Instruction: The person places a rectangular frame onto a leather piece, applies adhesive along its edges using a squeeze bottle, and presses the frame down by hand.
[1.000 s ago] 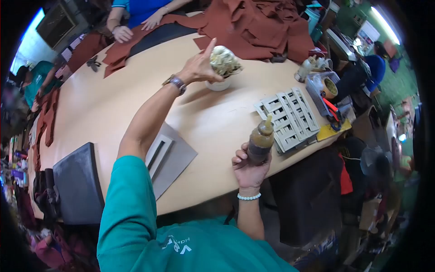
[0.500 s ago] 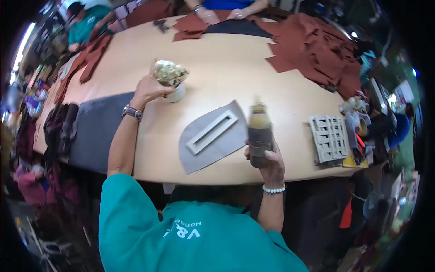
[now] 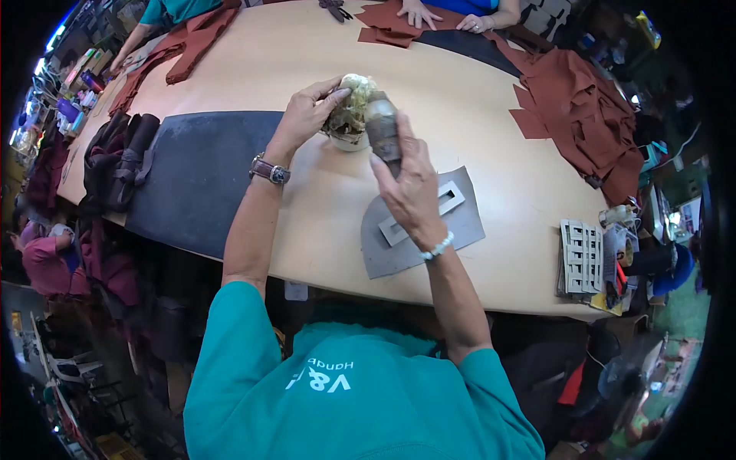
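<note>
My left hand [image 3: 307,119] grips the upper left side of a small pot [image 3: 346,126] crusted with cream and brown dried matter, its pale base at table level. In my right hand [image 3: 412,180] is a dark-wrapped bottle [image 3: 382,132], its upper end close to the pot. Whether bottle and pot touch I cannot tell. Nearer to me lies a grey rounded flat piece [image 3: 464,226] on the table, with a white rectangular slotted frame [image 3: 452,198] on top. My right hand and wrist partly cover both.
A dark sheet [image 3: 203,180] lies at left on the table [image 3: 322,238], beside dark rolled material [image 3: 132,165]. Reddish-brown pieces [image 3: 579,107] are heaped at right. White slotted templates [image 3: 583,257] stand at the right edge. Across the table, a co-worker's hands [image 3: 420,14] rest on brown pieces.
My right hand has brought the bottle up and left to the pot. My left hand still holds the pot, fingers now higher on it. The view has shifted.
</note>
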